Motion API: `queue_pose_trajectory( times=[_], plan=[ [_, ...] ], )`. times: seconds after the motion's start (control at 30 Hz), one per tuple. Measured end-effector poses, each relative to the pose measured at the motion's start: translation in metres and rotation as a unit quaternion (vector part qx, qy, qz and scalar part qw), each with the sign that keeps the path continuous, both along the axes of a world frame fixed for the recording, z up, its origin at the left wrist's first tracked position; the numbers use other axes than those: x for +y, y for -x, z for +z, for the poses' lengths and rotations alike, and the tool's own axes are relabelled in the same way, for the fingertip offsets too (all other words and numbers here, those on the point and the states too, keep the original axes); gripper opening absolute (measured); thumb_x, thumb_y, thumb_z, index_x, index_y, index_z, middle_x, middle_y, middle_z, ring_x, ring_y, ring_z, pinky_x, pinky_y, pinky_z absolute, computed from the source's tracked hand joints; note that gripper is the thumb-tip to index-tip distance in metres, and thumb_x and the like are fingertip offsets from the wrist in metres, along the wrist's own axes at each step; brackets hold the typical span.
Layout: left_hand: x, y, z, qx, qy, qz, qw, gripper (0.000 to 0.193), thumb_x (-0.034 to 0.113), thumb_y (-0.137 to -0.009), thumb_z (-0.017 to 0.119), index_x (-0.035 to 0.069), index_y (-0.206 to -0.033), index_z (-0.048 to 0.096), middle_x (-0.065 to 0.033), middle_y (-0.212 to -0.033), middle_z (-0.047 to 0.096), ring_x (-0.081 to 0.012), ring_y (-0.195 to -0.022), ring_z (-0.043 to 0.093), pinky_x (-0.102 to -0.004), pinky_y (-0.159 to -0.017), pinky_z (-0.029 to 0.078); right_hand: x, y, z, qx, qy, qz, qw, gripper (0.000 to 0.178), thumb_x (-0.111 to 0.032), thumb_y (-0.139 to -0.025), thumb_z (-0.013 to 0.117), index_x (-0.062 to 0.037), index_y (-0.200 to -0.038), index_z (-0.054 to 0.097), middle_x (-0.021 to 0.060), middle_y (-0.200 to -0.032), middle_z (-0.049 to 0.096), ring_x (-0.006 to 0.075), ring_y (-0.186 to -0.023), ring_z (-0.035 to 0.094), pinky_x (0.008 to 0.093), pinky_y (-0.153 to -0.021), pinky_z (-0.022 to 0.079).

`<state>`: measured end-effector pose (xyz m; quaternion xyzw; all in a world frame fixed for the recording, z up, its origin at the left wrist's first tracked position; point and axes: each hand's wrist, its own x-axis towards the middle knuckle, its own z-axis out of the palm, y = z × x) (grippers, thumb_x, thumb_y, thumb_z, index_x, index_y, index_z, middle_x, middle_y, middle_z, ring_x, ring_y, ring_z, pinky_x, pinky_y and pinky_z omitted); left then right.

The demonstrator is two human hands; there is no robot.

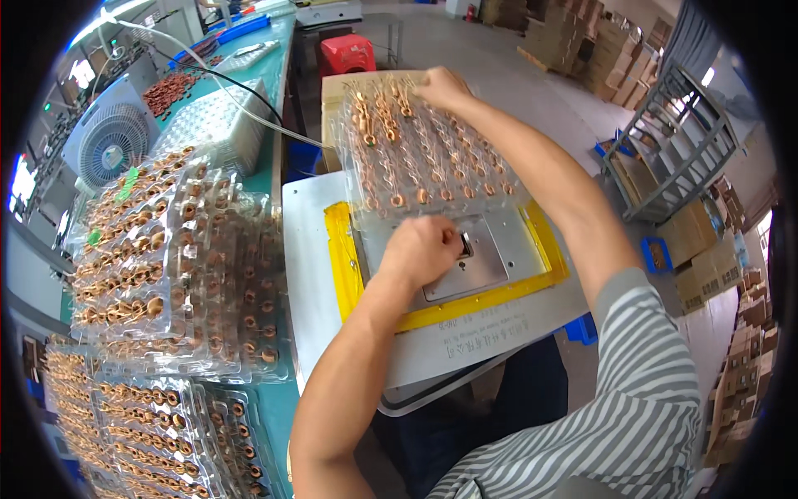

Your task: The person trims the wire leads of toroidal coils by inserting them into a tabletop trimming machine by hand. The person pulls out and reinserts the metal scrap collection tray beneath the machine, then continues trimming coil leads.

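My left hand (pixel 420 249) is closed over a metal plate (pixel 490 270), its fingertips beside a small dark slot (pixel 465 246). Whatever it pinches, if anything, is hidden. Out ahead, my right hand (pixel 446 87) is bent closed at the far right part of a clear plastic tray (pixel 356 179). The fingers hide what they grip there. Copper coils with wire leads (pixel 422 196) lie in rows in this tray, and several more orange-brown ones (pixel 384 121) are bunched at its far left. Yellow tape (pixel 445 314) edges the metal plate on a white board (pixel 316 249).
Stacked clear trays of copper coils (pixel 133 274) crowd the green bench at left, with another stack (pixel 150 432) nearer. Behind them are a fan (pixel 112 143) and clear trays (pixel 218 125). A cardboard box (pixel 331 104) lies under the tray's far end. A grey rack (pixel 677 137) stands right.
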<state>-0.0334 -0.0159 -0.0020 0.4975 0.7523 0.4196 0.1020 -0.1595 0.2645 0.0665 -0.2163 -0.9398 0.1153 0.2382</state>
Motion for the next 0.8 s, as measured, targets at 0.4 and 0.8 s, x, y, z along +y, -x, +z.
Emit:
queue_pose_trajectory(
  times=[0.4, 0.8],
  plan=[
    [-0.004, -0.009, 0.004, 0.079, 0.073, 0.021, 0.994, 0.018, 0.022, -0.078, 0.065, 0.006, -0.085, 0.071, -0.0175, -0.078, 0.068, -0.0367, -0.076, 0.067, -0.0426, -0.072, 0.054, 0.0, 0.002, 0.011, 0.012, -0.021, -0.004, 1.0, 0.023, -0.019, -0.081, 0.062, 0.0041, -0.085, 0.066, 0.02, -0.091, 0.07, 0.0301, -0.076, 0.07, 0.0419, -0.073, 0.057],
    [-0.003, 0.01, 0.003, -0.247, -0.084, -0.006, 0.965, 0.022, 0.019, -0.087, 0.056, 0.0, -0.083, 0.065, -0.0111, -0.075, 0.069, -0.0194, -0.062, 0.066, -0.0295, -0.053, 0.052, -0.067, -0.189, 0.038, 0.072, 0.313, 0.239, 0.916, 0.022, -0.017, -0.094, 0.059, 0.0036, -0.101, 0.062, 0.0054, -0.087, 0.067, 0.0117, -0.07, 0.066, 0.0252, -0.059, 0.052]
  ],
)
